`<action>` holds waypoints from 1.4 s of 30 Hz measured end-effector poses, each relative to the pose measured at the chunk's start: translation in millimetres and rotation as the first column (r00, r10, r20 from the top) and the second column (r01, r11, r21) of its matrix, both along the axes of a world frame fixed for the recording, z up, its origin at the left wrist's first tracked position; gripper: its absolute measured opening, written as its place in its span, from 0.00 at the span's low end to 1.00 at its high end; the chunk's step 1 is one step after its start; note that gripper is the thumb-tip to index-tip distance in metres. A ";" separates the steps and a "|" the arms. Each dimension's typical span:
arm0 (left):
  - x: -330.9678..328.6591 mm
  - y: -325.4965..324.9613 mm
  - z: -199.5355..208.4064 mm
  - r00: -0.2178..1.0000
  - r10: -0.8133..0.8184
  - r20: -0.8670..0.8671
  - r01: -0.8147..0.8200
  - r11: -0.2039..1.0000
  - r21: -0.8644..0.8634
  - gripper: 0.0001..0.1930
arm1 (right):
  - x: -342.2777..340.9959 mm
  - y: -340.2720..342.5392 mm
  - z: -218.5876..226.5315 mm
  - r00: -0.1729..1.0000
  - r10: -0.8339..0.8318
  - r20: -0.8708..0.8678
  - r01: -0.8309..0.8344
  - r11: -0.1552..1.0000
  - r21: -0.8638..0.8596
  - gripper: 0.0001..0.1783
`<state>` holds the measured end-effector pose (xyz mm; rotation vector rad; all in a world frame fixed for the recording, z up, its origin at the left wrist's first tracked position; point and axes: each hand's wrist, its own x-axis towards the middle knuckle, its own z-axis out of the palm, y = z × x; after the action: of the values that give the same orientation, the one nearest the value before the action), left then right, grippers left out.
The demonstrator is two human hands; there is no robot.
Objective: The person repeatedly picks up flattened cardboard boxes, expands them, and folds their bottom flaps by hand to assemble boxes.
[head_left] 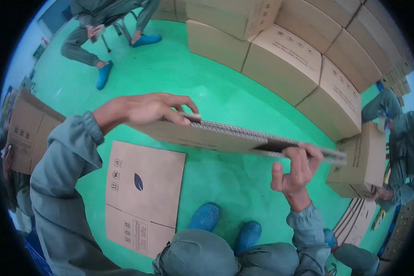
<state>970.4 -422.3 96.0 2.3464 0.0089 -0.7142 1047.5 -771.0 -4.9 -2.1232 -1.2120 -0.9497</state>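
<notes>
A flattened cardboard box [202, 138] is held edge-up above the floor, its corrugated layers showing along the top and a dark gap between them near the right end. My left hand [147, 109] grips its left end, thumb and fingers bent over the upper edge. Toward the right end, my right hand [296, 172] has its fingers curled over the edge, with the thumb sticking up on the near side. Below, another flat cardboard box [145, 184] with a dark leaf mark lies on the green floor, left of my blue shoes.
Large closed cartons [280, 57] are stacked at the far right. A seated person [85, 39] in blue clogs is at the far left. Another person [400, 133] at the right touches an upright carton [363, 158], near flat cardboard sheets [354, 223]. At the left stands a carton [30, 131].
</notes>
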 end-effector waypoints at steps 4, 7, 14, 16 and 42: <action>-16.6 -1.4 -7.7 0.952 -0.189 0.239 0.112 0.947 0.303 0.29 | 0.4 -0.3 4.5 0.996 -0.033 0.081 0.034 0.999 -0.005 0.14; -13.5 6.8 -15.9 0.910 -0.204 0.361 0.090 0.947 0.308 0.29 | -7.2 1.4 7.3 0.985 -0.025 0.173 0.014 0.998 0.061 0.13; -0.5 56.5 -29.0 0.734 0.602 0.314 -0.593 0.794 -0.138 0.29 | -70.0 -8.4 48.4 0.687 0.672 -0.278 -0.719 0.683 -0.126 0.24; 23.3 36.4 -46.6 0.631 0.768 -0.108 -0.765 0.593 -0.250 0.32 | -63.1 14.3 54.2 0.713 0.628 -0.311 -0.688 0.713 -0.137 0.24; 2.3 -104.9 -56.5 0.820 -0.294 -0.491 0.289 0.953 -0.089 0.59 | 41.0 0.7 -0.6 0.672 0.172 -0.720 -0.357 0.928 -0.111 0.46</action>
<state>972.7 -527.1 39.5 2.1059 -0.1297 -1.4605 1088.6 -770.3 -5.5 -2.0847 -1.1997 0.1820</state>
